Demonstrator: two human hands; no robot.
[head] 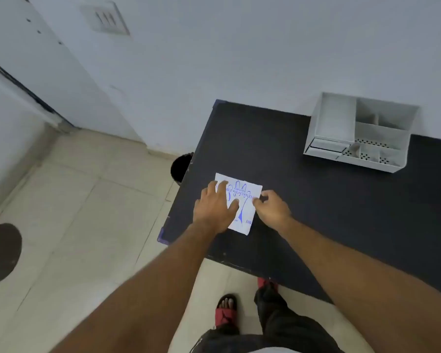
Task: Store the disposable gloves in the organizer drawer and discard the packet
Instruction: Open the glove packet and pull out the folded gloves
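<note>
packet (pixel 243 191) on table (pixel 316 212) front-left | organizer (pixel 377 164) back-right | bin (pixel 181 167), perhaps, under left edge

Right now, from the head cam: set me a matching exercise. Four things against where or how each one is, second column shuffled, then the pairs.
Things
1. packet
2. organizer
3. left hand
4. right hand

Place or state
A. pinches the packet's right edge
B. stands at the far right of the table
C. lies flat near the table's left edge
D. rests palm-down on the packet, fingers straight

Pairs: 1-C, 2-B, 3-D, 4-A
</note>
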